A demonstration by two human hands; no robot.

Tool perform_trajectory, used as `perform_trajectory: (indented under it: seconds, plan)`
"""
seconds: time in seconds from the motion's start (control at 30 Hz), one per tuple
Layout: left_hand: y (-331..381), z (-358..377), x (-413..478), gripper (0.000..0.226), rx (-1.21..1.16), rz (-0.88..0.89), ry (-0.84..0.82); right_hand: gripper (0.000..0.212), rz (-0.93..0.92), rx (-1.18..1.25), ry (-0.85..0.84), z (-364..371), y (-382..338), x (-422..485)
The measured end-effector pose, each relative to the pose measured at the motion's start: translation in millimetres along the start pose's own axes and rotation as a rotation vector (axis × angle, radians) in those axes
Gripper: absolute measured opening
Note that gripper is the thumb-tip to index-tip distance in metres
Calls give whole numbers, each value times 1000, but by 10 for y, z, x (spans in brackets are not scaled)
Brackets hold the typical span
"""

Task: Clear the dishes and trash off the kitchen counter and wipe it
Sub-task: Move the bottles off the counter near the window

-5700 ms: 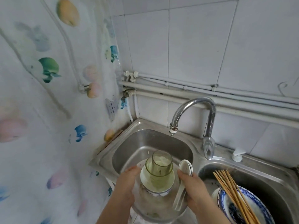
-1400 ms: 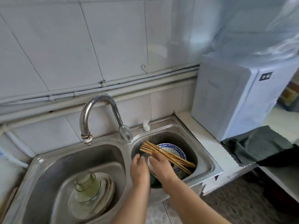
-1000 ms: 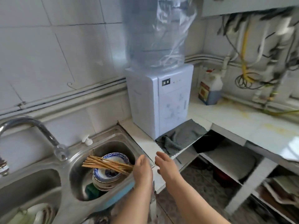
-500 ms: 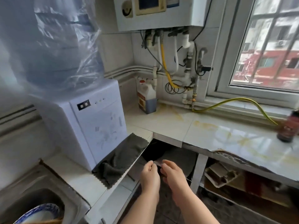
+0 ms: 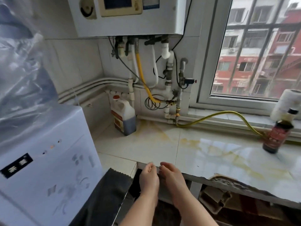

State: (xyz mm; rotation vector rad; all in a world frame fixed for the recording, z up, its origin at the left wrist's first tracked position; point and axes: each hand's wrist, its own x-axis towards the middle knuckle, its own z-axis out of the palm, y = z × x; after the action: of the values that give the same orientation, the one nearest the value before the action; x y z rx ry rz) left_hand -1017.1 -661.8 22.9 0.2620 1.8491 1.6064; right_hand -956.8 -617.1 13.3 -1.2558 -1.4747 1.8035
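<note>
Counter (image 5: 162,144) glossy, yellow-stained, front edge chipped

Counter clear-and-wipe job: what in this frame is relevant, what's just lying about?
Job:
- counter
- yellow stains on it
- dark cloth, likely the wiper
- left hand and right hand, both empty

Lying about:
- brown jug
- dark bottle
- paper roll
- water dispenser
- water heater
- yellow hose
</note>
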Motion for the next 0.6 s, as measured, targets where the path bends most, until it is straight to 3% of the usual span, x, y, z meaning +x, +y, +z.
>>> perform_trajectory:
  seconds: [0.6]
  plan:
    - [497, 64, 1293, 34, -26, -41, 184, 16, 10, 26, -127, 366, -446, 1241]
